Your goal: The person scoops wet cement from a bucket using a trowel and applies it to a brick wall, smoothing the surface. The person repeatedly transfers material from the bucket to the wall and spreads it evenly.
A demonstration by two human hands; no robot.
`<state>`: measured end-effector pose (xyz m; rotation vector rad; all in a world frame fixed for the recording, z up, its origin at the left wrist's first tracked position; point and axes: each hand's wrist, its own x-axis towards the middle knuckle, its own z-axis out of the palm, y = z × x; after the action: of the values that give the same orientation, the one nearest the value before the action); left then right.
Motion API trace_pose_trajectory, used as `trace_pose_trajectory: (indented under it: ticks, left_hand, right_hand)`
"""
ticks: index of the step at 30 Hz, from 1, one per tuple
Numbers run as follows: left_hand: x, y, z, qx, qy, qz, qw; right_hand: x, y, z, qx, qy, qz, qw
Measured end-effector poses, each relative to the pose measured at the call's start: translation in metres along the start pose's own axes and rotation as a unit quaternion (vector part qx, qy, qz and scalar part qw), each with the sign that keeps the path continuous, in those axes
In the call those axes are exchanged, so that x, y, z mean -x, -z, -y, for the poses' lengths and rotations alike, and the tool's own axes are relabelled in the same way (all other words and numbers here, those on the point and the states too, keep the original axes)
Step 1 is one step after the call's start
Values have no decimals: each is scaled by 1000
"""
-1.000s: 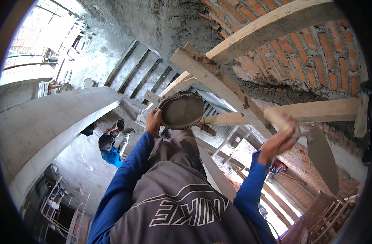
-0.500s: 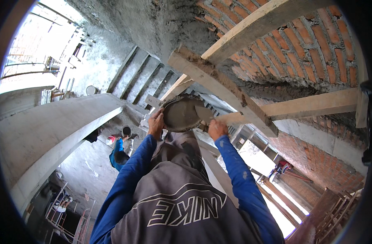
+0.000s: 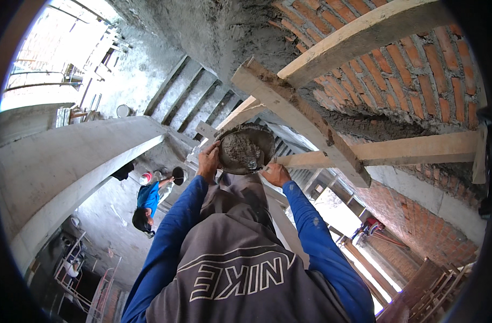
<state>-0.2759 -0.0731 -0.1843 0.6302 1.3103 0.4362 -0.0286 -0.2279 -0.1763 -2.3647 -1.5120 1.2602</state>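
A round dark pan (image 3: 267, 137) of wet grey mortar (image 3: 239, 146) is in front of my chest. My left hand (image 3: 207, 163) is closed on its left rim, thumb over the edge. Close to the pan's lower right rim, my right hand (image 3: 277, 175) is closed around a trowel's handle. The blade points toward the pan but can hardly be made out against it. The mortar's surface looks rough and lumpy.
Wooden beams (image 3: 305, 123) cross ahead and to the right, before a brick wall (image 3: 391, 70). Concrete steps (image 3: 188, 99) lie beyond the pan. Below left, a co-worker in blue (image 3: 148, 198) holds a black bucket (image 3: 178, 175). A concrete beam (image 3: 79, 156) runs along the left.
My right hand has moved left and down to the pan's rim with the trowel. The mortar has turned from smooth to lumpy. The co-worker has shifted, with the black bucket held out further right.
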Motion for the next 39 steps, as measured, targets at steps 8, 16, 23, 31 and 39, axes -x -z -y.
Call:
trace_pose_trajectory:
  ticks: [8,16,23,31,39]
  left_hand:
    - [-10,13,17,-130,-111,25,985]
    - [-19,10,26,-25,-45,7,999]
    - [-21,7,29,5,-2,-23,1000]
    - [-13,9,23,-4,-18,-15,1000]
    - [-2,6,22,-19,-62,-32,997]
  right_hand:
    - [18,-11,-26,37,-22,34,998]
    - [66,78,25,59,12,-35,998]
    - [110,183,106,110,22,-2,994]
    - [134,281,194,59,124,-63,989]
    - [120,364,256,170,121,-108,972]
